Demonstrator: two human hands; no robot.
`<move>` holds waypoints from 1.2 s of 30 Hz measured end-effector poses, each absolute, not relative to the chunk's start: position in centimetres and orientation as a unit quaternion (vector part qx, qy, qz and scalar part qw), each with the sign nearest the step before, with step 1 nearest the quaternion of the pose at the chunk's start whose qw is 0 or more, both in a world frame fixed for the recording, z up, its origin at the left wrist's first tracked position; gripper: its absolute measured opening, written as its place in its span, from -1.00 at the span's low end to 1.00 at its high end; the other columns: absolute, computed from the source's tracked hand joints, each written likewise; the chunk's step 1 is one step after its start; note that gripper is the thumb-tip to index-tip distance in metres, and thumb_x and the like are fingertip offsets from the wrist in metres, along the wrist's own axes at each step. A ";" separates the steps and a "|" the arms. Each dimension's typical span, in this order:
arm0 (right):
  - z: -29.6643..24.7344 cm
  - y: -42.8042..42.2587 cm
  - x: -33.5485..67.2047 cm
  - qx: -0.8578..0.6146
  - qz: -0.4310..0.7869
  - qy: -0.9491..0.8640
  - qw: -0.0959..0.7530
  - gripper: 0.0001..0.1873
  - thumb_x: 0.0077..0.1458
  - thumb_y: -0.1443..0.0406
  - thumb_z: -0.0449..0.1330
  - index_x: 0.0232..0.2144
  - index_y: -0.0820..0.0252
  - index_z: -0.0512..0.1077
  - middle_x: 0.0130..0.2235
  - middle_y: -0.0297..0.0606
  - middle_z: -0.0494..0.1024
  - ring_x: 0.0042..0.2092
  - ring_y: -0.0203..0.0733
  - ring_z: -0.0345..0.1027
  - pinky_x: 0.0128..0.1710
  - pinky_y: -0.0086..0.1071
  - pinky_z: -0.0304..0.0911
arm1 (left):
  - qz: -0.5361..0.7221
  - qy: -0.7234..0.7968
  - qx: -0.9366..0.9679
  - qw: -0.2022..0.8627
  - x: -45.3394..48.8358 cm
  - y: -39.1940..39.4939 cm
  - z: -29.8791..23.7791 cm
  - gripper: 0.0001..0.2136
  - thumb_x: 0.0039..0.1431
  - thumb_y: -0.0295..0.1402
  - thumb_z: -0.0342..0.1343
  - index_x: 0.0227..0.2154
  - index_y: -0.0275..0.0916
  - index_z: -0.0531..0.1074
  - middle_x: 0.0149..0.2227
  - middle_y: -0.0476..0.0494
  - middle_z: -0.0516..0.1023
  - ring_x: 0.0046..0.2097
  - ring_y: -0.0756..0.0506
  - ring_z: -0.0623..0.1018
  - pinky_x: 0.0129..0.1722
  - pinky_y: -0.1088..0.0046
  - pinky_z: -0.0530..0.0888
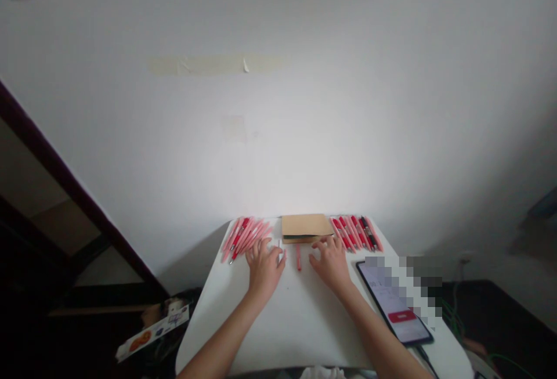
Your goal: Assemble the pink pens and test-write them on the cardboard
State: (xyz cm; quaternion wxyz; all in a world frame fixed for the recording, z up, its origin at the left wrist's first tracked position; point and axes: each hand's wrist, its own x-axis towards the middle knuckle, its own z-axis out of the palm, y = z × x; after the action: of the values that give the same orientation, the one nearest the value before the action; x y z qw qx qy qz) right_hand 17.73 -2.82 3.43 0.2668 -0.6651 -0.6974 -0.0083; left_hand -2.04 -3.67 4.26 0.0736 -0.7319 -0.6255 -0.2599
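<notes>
On the white table, my left hand [262, 267] is beside a pile of pink and red pens [246, 237]. Its fingers are apart, with no object visible in its grasp. A small pale piece [279, 244], too blurred to name, is near the thumb. My right hand [331, 262] has parted fingers, its fingertips just below a row of pens [354, 233], mostly pink and red with a dark one among them. Between the hands lies a single pink pen [299, 258], its far end against a brown cardboard box [306, 226].
A phone [394, 303] with a lit screen and a cable lies right of my right forearm on the white table [287, 327]. The white wall [278, 135] rises behind the table's far edge. A sticker-covered white object [152, 332] is low on the left.
</notes>
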 end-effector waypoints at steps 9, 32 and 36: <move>2.7 -2.6 17.9 -0.662 0.020 -0.703 0.258 -0.81 0.08 0.25 0.21 -0.24 0.13 0.55 -0.07 -0.10 0.45 0.04 0.01 0.17 0.00 -0.25 0.08 | -0.251 -0.633 -0.727 0.088 -1.3 -2.8 3.3 -0.92 0.11 -0.32 0.18 -0.34 -0.07 0.55 0.09 -0.16 0.42 0.20 -0.36 0.26 0.18 -0.35 0.02; 2.4 -2.7 18.5 -0.643 0.030 -0.713 0.279 -0.74 0.14 0.33 0.16 -0.16 0.00 0.58 -0.06 -0.16 0.44 0.04 -0.04 0.16 0.04 -0.24 0.07 | -0.289 -0.647 -0.700 0.092 -1.5 -3.2 3.9 -0.90 0.13 -0.35 0.14 -0.43 -0.13 0.55 0.02 -0.16 0.47 0.09 -0.27 0.36 0.12 -0.05 0.21; 2.2 -2.7 18.5 -0.640 0.039 -0.712 0.285 -0.71 0.14 0.40 0.13 -0.22 -0.01 0.60 -0.05 -0.17 0.43 0.07 -0.03 0.14 0.04 -0.25 0.08 | -0.315 -0.651 -0.683 0.104 -2.3 -2.8 3.6 -0.89 0.13 -0.35 0.14 -0.38 -0.12 0.57 0.02 -0.18 0.46 0.09 -0.27 0.35 0.14 -0.02 0.19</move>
State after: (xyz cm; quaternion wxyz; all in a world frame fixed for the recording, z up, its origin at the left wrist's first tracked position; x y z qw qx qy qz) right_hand 18.54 -2.65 2.23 0.2849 -0.6402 -0.7124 0.0393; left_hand -2.25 -2.84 3.60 0.1043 -0.6827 -0.6508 -0.3154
